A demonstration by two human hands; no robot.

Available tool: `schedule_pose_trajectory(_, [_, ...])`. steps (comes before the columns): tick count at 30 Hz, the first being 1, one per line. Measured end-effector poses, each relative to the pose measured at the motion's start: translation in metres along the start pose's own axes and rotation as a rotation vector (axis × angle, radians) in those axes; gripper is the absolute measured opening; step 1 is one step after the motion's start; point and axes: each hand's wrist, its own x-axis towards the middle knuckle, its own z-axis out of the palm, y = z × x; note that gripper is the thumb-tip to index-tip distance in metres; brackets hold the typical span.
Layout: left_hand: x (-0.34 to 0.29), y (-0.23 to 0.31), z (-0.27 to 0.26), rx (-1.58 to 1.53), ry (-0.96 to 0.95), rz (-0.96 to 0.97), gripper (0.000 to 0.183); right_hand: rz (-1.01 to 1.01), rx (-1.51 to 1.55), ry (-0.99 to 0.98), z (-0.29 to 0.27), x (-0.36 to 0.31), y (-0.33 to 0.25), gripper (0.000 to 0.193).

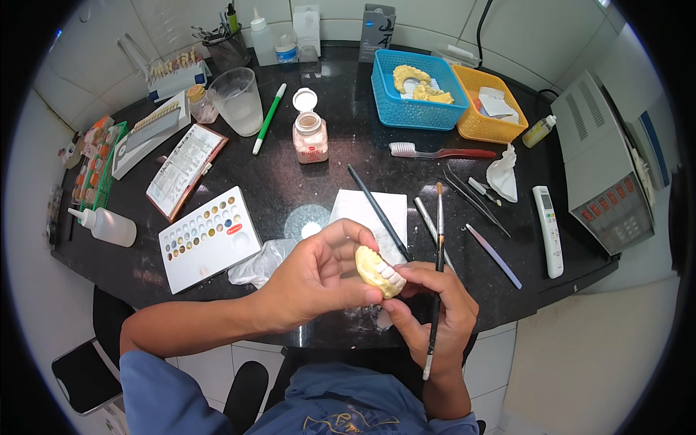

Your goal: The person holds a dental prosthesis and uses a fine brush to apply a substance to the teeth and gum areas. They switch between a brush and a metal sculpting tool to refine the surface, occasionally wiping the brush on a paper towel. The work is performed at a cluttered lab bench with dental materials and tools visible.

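Note:
My left hand [319, 279] grips a yellow plaster dental model [378, 272] with white teeth on it, held above the near edge of the black worktop [341, 145]. My right hand [435, 312] touches the model from the right with thumb and forefinger and holds a thin brush [437, 254], its bristle tip pointing away from me. A second dark-handled brush [377, 210] lies across a white paper square [370, 210] just beyond my hands.
A white palette [206, 239] with coloured wells lies left. An open powder jar [310, 136], clear cup [238, 101], blue basket [417, 90] with plaster casts, orange basket [489, 109], toothbrush [435, 152], metal tools [478, 210], white remote [549, 230] and grey furnace [605, 167] surround.

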Motion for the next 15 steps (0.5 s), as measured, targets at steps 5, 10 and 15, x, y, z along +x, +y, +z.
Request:
schedule_pose_trajectory(5, [-0.002,0.004,0.009,0.026,-0.020,0.014,0.043,-0.022,-0.038,0.018,-0.002,-0.006,0.002,0.035])
schedule_pose_trajectory(10, [-0.005,0.011,0.015,0.049,-0.015,-0.065,0.036,-0.037,-0.031,0.061,-0.004,-0.013,0.006,0.035])
schedule_pose_trajectory(15, [-0.005,0.010,0.014,0.001,-0.018,-0.088,0.037,-0.029,-0.012,0.055,-0.004,-0.013,0.010,0.036])
